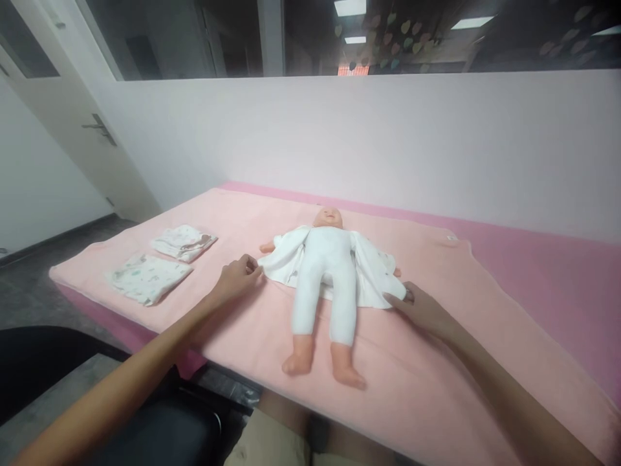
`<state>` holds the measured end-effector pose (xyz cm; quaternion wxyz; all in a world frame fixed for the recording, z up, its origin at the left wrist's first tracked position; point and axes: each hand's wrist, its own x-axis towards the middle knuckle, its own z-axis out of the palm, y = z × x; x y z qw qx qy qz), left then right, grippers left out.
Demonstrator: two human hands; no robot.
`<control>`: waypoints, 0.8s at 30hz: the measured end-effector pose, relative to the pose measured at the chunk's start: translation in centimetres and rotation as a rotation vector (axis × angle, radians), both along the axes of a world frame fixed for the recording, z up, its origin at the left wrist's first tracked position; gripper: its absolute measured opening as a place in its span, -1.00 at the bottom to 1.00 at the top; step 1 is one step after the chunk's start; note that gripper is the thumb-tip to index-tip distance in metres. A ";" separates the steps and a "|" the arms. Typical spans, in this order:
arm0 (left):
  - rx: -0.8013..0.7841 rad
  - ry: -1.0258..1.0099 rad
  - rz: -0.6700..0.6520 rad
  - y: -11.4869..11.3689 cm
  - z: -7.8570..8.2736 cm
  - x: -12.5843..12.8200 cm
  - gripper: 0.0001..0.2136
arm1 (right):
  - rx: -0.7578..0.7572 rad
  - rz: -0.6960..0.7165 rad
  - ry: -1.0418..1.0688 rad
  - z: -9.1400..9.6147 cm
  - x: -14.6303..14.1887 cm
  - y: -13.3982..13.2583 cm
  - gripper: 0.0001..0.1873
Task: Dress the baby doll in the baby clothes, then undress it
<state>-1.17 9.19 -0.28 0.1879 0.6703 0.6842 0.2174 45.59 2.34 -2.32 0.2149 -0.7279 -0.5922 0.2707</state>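
A baby doll in white lies on its back, head toward the wall and bare feet toward me. Its arms are in the sleeves of a white baby shirt, which lies spread open on both sides of the body. My left hand pinches the shirt's front edge on the left. On the right, my right hand grips the lower corner of the other front panel between thumb and fingers. The doll's hands poke out at the cuffs.
Two folded printed baby garments, one nearer and one farther, lie at the left on the pink blanket. A black chair stands at the table's front left. A white wall rises behind the table.
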 end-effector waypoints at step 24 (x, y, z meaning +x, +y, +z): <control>0.009 -0.181 -0.339 19.8 0.7 8.7 -0.64 | 0.025 0.074 0.084 1.9 -0.6 19.0 -0.49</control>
